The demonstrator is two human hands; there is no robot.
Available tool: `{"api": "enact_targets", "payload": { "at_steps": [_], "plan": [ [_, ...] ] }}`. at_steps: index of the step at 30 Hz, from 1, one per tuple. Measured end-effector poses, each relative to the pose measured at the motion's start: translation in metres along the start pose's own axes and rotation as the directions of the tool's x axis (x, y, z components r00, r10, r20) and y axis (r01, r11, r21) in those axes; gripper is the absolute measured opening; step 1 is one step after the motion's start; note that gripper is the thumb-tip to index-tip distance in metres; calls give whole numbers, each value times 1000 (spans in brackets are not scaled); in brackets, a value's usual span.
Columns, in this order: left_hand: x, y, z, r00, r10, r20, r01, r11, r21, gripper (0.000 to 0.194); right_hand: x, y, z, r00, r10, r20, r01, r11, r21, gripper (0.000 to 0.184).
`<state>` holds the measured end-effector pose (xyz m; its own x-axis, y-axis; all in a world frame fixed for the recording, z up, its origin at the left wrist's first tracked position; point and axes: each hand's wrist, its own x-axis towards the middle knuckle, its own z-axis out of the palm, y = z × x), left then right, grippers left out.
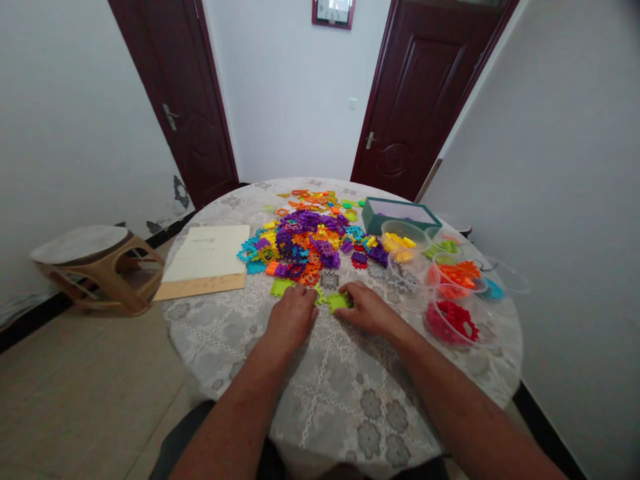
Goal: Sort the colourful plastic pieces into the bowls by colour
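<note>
My left hand (pixel 294 312) lies palm down at the near side of the pile, its fingers curled together over lime-green toothed plastic pieces. One lime-green piece (pixel 281 287) shows beyond its knuckles, and a narrow bit of green shows at its thumb side. What lies under the palm is hidden. Opposite it, my right hand (pixel 364 307) holds a square lime-green toothed plate (pixel 338 303) between thumb and fingers, flat on the tablecloth. Just beyond both hands rises a pile of purple, orange, blue and yellow interlocking plastic pieces (pixel 307 237).
Clear bowls of sorted pieces stand on the right: yellow pieces (pixel 399 241), orange pieces (pixel 459 273), red pieces (pixel 450 321). Behind them is a dark green box (pixel 400 213). An open pad of paper (pixel 205 253) lies left on the round table (pixel 345 387). A stool (pixel 100 267) stands left.
</note>
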<state>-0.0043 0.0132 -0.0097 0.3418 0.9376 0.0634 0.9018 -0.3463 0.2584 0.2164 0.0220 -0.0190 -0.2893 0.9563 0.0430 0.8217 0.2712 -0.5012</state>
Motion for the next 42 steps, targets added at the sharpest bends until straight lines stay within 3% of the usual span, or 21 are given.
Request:
{"api": "enact_targets", "payload": {
  "at_steps": [5,8,13,15,17,19,21,23,25,28,31,33,36,39,42],
  "plan": [
    [3,1,4,1000,-4,-8,4,999,-39,35,-9,2,2,996,-18,-88,30,991,128,45],
    [5,-5,6,999,-20,-25,17,995,-97,40,-11,0,-1,998,17,-64,-3,978,209,45],
    [9,-15,4,988,-31,-153,-16,956,-292,40,-2,8,-2,991,70,-115,-17,910,414,48],
    [10,-14,1,981,2,-194,-77,921,-381,45,4,9,3,987,143,-76,-76,823,563,48],
    [10,-10,-1,974,28,-224,-124,896,-427,49,9,6,8,981,185,53,-164,665,729,39],
    [11,-7,-1,968,54,-247,-159,888,-431,49,11,-1,13,969,168,178,-239,479,845,26],
    [12,-7,1,960,86,-265,-195,887,-420,47,12,-8,15,968,124,218,-247,323,913,22],
    [14,-8,4,954,111,-280,-224,883,-413,43,10,-13,14,976,66,209,-219,231,948,24],
    [12,-7,6,949,128,-287,-241,881,-406,40,7,-16,13,978,-6,210,-205,197,959,27],
    [4,-4,4,945,191,-264,-284,879,-383,35,2,-16,13,975,-19,223,-212,234,949,33],
    [-2,-9,-4,936,277,-217,-338,876,-343,34,-1,-15,16,978,94,184,-206,372,905,35],
    [-3,-22,-11,948,152,-280,-229,936,-267,30,-2,-12,18,981,138,139,-189,487,853,34],
    [-5,-48,-19,929,-92,-358,38,987,-153,30,-3,-7,19,989,139,41,-121,635,763,39],
    [-5,-64,-21,950,-186,-252,178,983,-52,40,-6,-3,21,993,114,-34,-62,739,671,38],
    [-2,-64,-19,970,-191,-153,199,979,40,45,-8,-3,22,994,86,-70,-29,808,588,37]
  ]
}}
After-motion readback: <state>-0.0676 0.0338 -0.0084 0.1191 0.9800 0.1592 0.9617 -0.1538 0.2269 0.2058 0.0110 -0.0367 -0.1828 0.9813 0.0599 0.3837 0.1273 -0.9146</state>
